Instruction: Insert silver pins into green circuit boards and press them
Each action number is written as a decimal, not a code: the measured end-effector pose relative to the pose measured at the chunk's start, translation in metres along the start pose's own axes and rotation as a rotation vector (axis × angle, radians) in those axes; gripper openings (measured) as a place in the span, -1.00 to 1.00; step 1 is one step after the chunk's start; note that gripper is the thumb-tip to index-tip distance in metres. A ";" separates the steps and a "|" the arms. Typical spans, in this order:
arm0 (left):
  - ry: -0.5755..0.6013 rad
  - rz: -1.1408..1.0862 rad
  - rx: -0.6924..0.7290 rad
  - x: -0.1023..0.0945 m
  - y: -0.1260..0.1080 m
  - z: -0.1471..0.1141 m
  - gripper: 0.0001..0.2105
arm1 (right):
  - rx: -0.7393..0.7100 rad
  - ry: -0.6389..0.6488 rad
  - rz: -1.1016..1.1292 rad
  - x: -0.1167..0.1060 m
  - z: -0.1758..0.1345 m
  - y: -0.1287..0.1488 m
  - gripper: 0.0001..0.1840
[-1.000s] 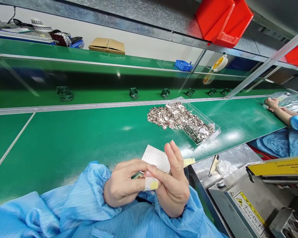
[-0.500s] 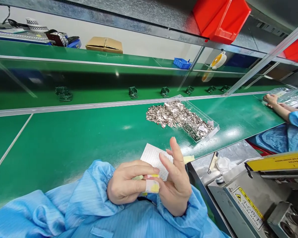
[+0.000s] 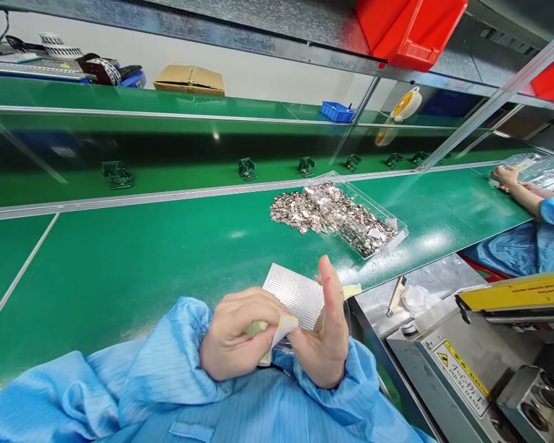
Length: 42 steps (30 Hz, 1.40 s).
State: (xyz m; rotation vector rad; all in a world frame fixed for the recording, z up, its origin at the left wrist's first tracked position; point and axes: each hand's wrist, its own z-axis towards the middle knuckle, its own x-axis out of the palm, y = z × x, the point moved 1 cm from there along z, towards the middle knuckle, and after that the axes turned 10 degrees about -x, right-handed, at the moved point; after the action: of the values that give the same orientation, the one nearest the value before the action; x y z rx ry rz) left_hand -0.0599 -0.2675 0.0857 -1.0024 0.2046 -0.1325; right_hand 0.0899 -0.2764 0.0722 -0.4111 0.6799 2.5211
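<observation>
My left hand (image 3: 242,332) is closed, its thumb and fingers pinching a soft white and yellow strip (image 3: 285,326) that looks like tape. A pale green-yellow bit (image 3: 255,328) shows inside its curled fingers. My right hand (image 3: 325,335) is held palm inward with fingers stretched up, and its thumb side meets the end of the strip. Whether the strip is wrapped round a digit I cannot tell. Just behind the hands a silvery sheet with a fine grid (image 3: 293,292) lies tilted, partly hidden by the right hand.
A clear tray (image 3: 397,237) lies ahead with small metal pieces (image 3: 300,211) spilling from it onto the green bench (image 3: 166,246). Small circuit boards (image 3: 247,168) stand along the back. At right are a machine (image 3: 461,351), a box cutter (image 3: 397,295) and a co-worker's hands (image 3: 508,176).
The strip's white and yellow end has shifted up and now stands out between the hands. My right fingers have drawn more upright and together. The gridded sheet is less covered.
</observation>
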 end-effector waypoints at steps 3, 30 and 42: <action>-0.036 -0.110 -0.361 0.003 0.001 -0.003 -0.72 | -0.038 0.009 -0.034 -0.003 -0.001 -0.003 -0.04; 0.107 -1.027 -1.252 0.028 0.023 0.038 -0.65 | 0.763 0.201 0.494 0.005 0.029 -0.050 0.04; 0.055 -0.697 -0.846 0.013 -0.014 0.039 -0.58 | 0.329 0.140 0.010 -0.039 0.065 0.020 -0.66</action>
State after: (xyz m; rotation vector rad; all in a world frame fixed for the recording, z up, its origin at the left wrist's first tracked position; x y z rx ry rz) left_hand -0.0389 -0.2454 0.1167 -1.8883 -0.0647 -0.7539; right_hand 0.1014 -0.2715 0.1494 -0.4674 1.1312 2.3464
